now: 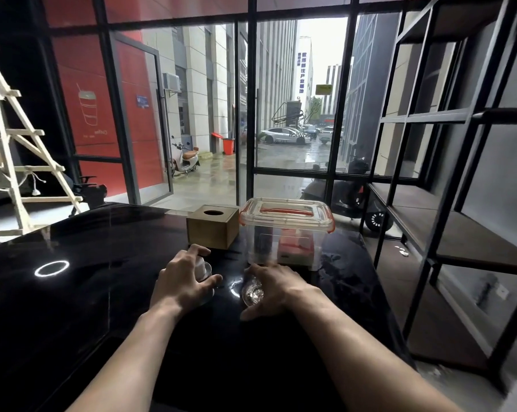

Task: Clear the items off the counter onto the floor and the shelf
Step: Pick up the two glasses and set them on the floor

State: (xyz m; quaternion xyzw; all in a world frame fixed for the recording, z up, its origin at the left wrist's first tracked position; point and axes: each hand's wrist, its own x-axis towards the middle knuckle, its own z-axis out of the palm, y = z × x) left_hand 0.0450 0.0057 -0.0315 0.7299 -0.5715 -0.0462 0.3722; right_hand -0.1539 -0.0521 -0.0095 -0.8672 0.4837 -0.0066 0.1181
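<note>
left hand [183, 276] grips a white cup [203, 269], right hand [273, 285] a clear glass [252, 292].

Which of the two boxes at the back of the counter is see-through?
The plastic box with the orange-trimmed lid, on the right, behind the right hand. Its clear walls show items inside; the wooden box beside it is opaque, with a round hole on top.

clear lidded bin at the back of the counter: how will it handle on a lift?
The clear bin looks like rigid plastic, so it should probably keep its shape. Only a few items show through its walls, so it is likely light for its bulk. Its orange-trimmed lid appears seated, but the latches are unclear; gripping the body seems safer. It may slide on the glossy counter.
</note>
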